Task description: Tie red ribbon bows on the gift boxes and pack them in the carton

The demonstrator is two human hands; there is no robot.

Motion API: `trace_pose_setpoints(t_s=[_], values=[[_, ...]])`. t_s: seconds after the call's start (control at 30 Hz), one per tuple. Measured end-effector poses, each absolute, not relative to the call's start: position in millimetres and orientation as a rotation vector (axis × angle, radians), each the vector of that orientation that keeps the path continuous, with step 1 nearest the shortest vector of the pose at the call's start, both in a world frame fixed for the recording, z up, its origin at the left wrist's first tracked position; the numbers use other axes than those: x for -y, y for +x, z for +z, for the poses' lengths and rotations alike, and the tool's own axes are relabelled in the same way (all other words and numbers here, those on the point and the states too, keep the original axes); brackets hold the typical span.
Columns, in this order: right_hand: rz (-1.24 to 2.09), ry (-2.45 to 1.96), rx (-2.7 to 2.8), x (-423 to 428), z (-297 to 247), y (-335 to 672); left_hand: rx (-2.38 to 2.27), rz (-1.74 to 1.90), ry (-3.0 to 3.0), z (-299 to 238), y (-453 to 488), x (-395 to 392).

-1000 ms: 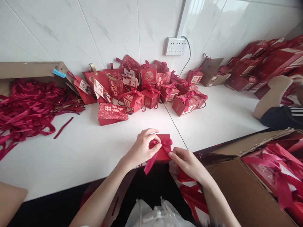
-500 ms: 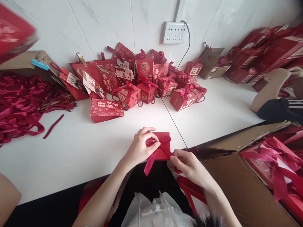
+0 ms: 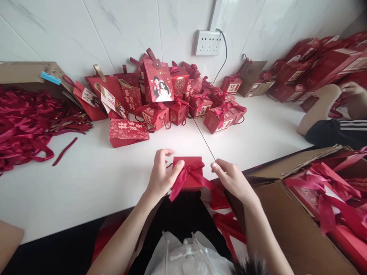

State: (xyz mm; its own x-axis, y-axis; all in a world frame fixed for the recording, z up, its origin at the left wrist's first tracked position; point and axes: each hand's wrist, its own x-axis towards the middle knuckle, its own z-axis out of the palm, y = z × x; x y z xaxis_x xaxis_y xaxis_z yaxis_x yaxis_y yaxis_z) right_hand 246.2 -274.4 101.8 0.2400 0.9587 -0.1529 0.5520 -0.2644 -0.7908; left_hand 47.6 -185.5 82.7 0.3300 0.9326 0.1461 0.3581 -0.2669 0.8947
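A small red gift box [image 3: 191, 164] sits at the near edge of the white table [image 3: 86, 179], with a red ribbon [image 3: 183, 178] crossed over its top. My left hand [image 3: 162, 176] pinches the ribbon's loop at the box's left side. My right hand [image 3: 231, 177] is to the right of the box, fingers curled and pinched on the ribbon's other end, which is drawn out sideways. One ribbon tail hangs over the table edge towards my lap.
A heap of finished red boxes and bags [image 3: 160, 95] stands at the back by a wall socket [image 3: 207, 42]. Loose ribbons [image 3: 31, 122] pile at the left. An open carton [image 3: 309, 206] of red items is at my right. Another person's arm [image 3: 323, 110] rests at the far right.
My hands have moved apart, the right one pulling the ribbon end out to the right. A red bag with a cartoon couple has landed on the back heap.
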Motion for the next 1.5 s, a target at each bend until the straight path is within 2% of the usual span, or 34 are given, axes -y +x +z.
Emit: trace_pose_setpoints(t_s=[0.23, 0.47, 0.77, 1.3, 1.5], values=[[0.759, -1.927, 1.397, 249, 99, 219, -1.203, 0.744, 1.916, 87, 46, 188], [0.784, -1.697, 1.312, 258, 85, 212, -1.268, 0.713, 1.608, 86, 48, 198], [0.676, -1.595, 1.098, 262, 63, 203, -1.255, 0.77, 1.609, 81, 52, 204], [1.009, -1.291, 0.677, 258, 50, 206, -1.251, 0.804, 1.68, 74, 60, 202], [1.111, -1.521, 0.949, 279, 62, 231, -1.247, 0.72, 1.666, 79, 59, 197]])
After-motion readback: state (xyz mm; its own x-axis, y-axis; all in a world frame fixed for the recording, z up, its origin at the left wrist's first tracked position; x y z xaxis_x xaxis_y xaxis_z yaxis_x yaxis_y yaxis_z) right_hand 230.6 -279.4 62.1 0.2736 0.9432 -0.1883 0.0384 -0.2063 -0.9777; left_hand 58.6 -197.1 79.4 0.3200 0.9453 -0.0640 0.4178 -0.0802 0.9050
